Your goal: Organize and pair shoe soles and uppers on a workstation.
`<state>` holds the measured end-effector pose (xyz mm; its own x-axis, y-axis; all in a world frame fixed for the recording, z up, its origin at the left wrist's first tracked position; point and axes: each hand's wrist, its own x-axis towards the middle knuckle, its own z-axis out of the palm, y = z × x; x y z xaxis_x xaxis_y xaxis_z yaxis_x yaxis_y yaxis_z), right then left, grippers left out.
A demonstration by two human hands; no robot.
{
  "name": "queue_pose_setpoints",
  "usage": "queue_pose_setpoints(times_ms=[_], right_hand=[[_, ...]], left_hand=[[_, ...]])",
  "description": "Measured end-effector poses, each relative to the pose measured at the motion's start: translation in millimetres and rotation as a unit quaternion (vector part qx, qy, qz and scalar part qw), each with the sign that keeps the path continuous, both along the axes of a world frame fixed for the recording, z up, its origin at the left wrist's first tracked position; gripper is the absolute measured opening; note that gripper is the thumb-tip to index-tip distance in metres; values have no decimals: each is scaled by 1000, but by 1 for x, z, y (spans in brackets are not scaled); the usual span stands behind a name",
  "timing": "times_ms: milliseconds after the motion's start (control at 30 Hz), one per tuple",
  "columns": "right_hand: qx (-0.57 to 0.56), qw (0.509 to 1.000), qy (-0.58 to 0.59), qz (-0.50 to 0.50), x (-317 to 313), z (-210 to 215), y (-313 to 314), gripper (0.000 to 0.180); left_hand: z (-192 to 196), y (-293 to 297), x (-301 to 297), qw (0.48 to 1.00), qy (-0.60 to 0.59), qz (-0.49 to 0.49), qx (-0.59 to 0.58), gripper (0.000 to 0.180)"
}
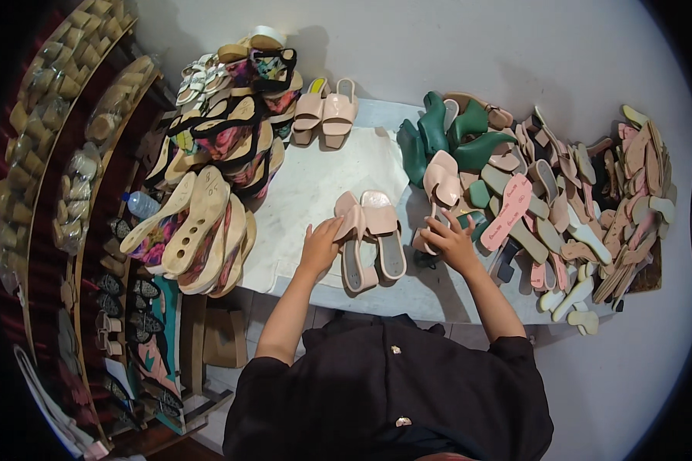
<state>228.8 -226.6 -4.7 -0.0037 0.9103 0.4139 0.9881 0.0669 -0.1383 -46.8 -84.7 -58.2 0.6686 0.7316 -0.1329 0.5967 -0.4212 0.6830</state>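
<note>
A pair of pale pink slide sandals [378,213] with grey insoles lies side by side on the table, toes pointing away from me. My left hand [322,244] touches the outer side of the left one, its thumb apart from the fingers. To the right, another pink sandal [442,178] stands with its toe toward the wall. The thumb and index finger of my right hand [451,240] close around its heel end, while the other fingers spread. That hand partly hides the heel. Green pointed shoe forms [434,123] stand just beyond this sandal.
A finished pink pair [324,113] stands at the back of the table [296,188]. Wedge soles and floral wedge sandals [207,223] pile up on the left. Insoles and unfinished shoe parts [515,211] heap on the right. Shelves with bagged heels [77,173] line the left wall.
</note>
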Motion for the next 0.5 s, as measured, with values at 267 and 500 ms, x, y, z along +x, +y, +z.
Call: queue_pose_setpoints(times_ms=[267,500], right_hand=[[58,986,-101,117,-26,-3,-2,25],[-101,995,9,14,-38,3,11,47]], left_hand=[[-8,-1,-13,997,-19,-2,-76,59],[-10,19,-24,990,-43,-13,-135,59]])
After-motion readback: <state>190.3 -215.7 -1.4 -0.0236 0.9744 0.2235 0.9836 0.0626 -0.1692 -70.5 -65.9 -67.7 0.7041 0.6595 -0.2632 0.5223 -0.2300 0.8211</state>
